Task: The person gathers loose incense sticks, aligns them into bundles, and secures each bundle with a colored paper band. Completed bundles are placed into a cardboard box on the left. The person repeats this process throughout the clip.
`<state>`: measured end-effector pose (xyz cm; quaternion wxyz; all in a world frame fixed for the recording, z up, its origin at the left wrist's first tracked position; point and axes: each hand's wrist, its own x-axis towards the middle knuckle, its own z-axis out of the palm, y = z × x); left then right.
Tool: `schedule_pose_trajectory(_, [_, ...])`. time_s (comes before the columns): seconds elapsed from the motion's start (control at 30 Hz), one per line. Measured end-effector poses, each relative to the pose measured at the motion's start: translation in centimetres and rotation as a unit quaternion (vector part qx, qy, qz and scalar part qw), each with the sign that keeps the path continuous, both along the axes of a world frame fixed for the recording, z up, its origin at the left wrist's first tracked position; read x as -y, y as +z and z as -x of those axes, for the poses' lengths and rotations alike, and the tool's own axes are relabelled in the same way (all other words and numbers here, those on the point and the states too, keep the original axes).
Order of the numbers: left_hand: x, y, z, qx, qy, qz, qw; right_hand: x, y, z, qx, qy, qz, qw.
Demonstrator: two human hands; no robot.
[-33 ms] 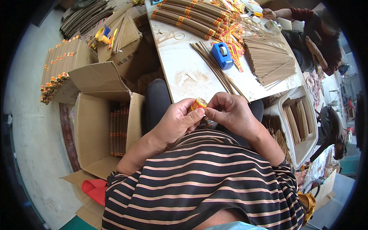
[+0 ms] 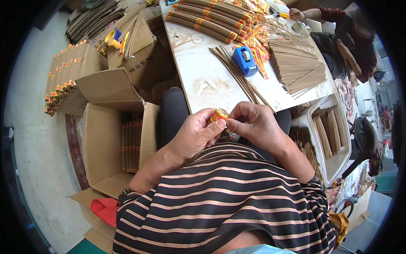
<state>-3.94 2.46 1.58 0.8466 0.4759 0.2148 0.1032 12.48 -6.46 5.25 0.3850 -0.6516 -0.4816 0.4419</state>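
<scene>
Seen from the head camera, a person's left hand (image 2: 195, 134) and right hand (image 2: 253, 122) meet just below the tabletop (image 2: 203, 72) edge, fingers of both clamped on the orange-banded end of an incense bundle (image 2: 219, 114). A blue tape dispenser (image 2: 245, 61) sits on the tabletop among loose incense sticks (image 2: 296, 63); an open cardboard box (image 2: 114, 139) of bundles stands at the person's left.

White table (image 2: 198, 72) just ahead of hands. On it: blue tape dispenser (image 2: 245, 60) ahead of right hand, loose brown sticks (image 2: 239, 76) beside it, fanned stick pile (image 2: 298, 65) farther right, banded bundles (image 2: 207, 17) at far edge, red-yellow paper labels (image 2: 258, 40) between.
</scene>
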Motion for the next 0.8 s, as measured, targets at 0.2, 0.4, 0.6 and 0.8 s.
schedule_pose_trajectory(0.2, [0.2,0.9,-0.2,-0.041,0.010,-0.011,0.999,0.2,-0.5,-0.1,-0.049,-0.014,0.009,0.999])
schedule_pose_trajectory(0.4, [0.0,-0.2,0.0,-0.001,0.016,0.044,0.999,0.2,-0.2,-0.2,-0.050,-0.004,0.014,0.999])
schedule_pose_trajectory(0.6, [-0.3,-0.4,0.0,0.010,-0.010,0.062,0.998,0.3,-0.3,-0.5,-0.036,-0.003,0.028,0.999])
schedule_pose_trajectory(0.8, [-0.2,-0.9,0.0,0.048,-0.013,0.042,0.998,0.3,-0.6,-0.6,-0.061,-0.008,0.028,0.998])
